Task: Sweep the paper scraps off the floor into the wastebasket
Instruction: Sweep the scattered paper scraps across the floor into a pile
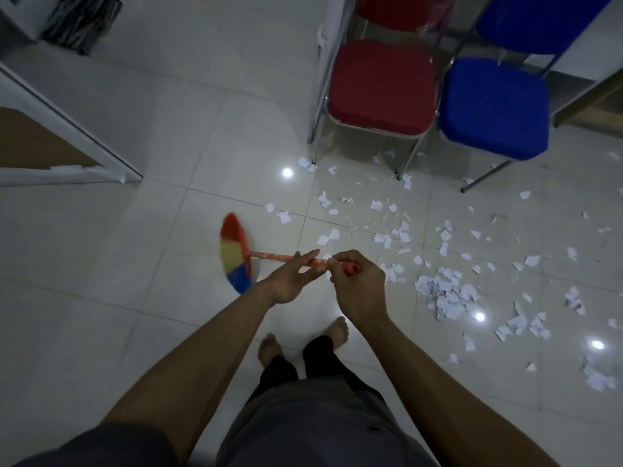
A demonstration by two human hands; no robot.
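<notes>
Two hands on one broom (236,254), centre frame. Far top left: dark wastebasket (82,20), well apart from the mess. Below it, white cabinet (67,136) along the left side.

Broom long axis close to horizontal, dipping slightly toward the right. Red/yellow/blue fan head pointing left, blurred; touching the tiled floor (135,298) or not: cannot tell. Orange handle running right into the hands.

Left hand (290,281) nearer the head, forearm up from bottom left. Fingers straight, slightly spread, laid across the handle, not wrapped.

Right hand (357,284) just beside it at the red handle end. Fingers curled tight round the grip, back of hand up.

Bare feet (269,345) below the hands.

Paper scraps (445,294) mostly right of the hands. Densest pile near the right hand, thinner scatter up to the legs of red chair (381,85) and blue chair (495,106), side by side top right.
</notes>
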